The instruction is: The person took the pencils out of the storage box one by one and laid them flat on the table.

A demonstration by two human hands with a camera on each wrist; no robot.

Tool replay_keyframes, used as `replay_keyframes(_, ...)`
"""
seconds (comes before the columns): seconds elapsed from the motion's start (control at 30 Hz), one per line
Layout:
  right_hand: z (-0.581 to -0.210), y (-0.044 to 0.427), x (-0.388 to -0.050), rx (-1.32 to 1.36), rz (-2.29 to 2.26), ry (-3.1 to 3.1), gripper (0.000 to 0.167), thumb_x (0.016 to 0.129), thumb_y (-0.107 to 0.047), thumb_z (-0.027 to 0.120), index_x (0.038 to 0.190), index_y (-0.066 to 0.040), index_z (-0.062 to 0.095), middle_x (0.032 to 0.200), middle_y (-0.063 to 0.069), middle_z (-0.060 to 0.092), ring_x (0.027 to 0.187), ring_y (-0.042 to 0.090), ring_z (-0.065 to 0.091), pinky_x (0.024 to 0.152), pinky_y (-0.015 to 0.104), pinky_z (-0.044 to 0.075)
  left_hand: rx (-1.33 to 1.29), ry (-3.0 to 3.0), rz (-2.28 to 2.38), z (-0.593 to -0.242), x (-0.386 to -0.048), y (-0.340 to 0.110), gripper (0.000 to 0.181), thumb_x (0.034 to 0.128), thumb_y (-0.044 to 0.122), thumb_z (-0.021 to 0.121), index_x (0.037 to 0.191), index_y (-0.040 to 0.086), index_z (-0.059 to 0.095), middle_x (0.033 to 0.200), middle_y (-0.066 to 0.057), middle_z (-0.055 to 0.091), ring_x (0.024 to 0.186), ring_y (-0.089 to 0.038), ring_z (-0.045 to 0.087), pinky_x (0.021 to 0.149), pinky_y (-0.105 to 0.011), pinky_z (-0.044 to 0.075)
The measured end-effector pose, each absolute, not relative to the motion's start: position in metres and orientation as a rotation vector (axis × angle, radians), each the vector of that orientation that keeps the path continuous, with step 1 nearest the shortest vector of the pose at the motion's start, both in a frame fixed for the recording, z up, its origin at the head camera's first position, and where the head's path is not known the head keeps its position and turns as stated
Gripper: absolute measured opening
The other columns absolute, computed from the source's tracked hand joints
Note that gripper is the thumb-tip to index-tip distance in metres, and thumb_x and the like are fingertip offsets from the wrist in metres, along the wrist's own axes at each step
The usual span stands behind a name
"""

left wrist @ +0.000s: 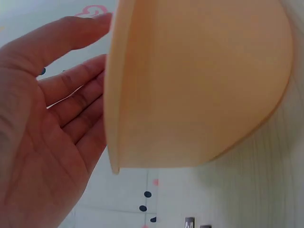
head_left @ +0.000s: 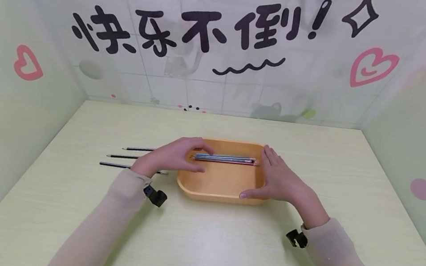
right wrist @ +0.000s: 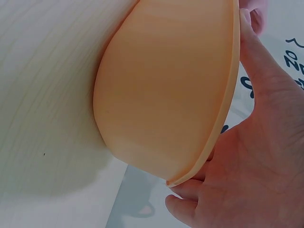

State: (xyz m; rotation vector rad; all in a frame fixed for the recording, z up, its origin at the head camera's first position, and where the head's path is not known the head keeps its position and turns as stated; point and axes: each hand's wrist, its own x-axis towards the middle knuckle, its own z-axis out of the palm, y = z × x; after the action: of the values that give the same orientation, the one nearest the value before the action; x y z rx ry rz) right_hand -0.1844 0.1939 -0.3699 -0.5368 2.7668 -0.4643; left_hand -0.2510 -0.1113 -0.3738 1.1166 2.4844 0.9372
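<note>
An orange plastic tray [head_left: 226, 188] with rounded corners sits on the table. Several pencils [head_left: 227, 158], blue-grey and dark red, lie side by side inside it along the far part. My left hand [head_left: 171, 154] is over the tray's left end, thumb and fingers apart, near the left tips of those pencils. At the right end, my right hand [head_left: 281, 178] rests on the rim with its fingers stretched along it and the thumb over the near right corner. In the right wrist view, the tray wall [right wrist: 166, 85] hides part of the fingers.
Left of the tray, three dark pencils lie roughly parallel on the table: a far one [head_left: 138, 149], a middle one [head_left: 123, 156] and a near one [head_left: 113, 165]. My left forearm partly covers them. A printed curtain [head_left: 222, 94] hangs behind the table [head_left: 213, 250] and along both sides.
</note>
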Motion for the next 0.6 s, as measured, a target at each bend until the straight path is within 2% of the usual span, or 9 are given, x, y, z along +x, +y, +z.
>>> replay_keyframes(0.2, -0.37, 0.194, -0.184, -0.53, -0.463, 2.77, 0.136, 0.071, -0.07, 0.075, 0.154, 0.012, 0.007, 0.165, 0.027, -0.001, 0.155, 0.042, 0.0, 0.125, 0.055, 0.009, 1.2, 2.418, 0.919, -0.376, -0.255, -0.099, 0.044, 0.0851, 0.012, 0.077, 0.126, 0.002, 0.063, 0.128, -0.015, 0.065, 0.124, -0.032, 0.058, 0.109, -0.046, 0.045)
replay_keyframes(0.4, -0.37, 0.194, -0.184, -0.519, -0.463, 2.769, 0.136, 0.07, -0.071, 0.075, 0.154, 0.012, 0.007, 0.165, 0.026, -0.001, 0.155, 0.041, 0.0, 0.125, 0.055, 0.009, 1.268, 2.413, 0.853, -0.386, -0.262, -0.087, 0.042, 0.0851, 0.011, 0.077, 0.124, 0.0, 0.064, 0.125, -0.015, 0.066, 0.12, -0.032, 0.059, 0.107, -0.044, 0.046)
replay_keyframes(0.6, -0.371, 0.194, -0.185, -0.527, -0.458, 2.773, 0.136, 0.07, -0.071, 0.075, 0.154, 0.012, 0.008, 0.165, 0.026, -0.001, 0.155, 0.041, 0.001, 0.125, 0.054, 0.01, 1.2, 2.418, 0.771, -0.391, -0.264, -0.077, 0.043, 0.0856, 0.013, 0.076, 0.126, 0.003, 0.064, 0.126, -0.012, 0.067, 0.121, -0.026, 0.06, 0.108, -0.041, 0.046)
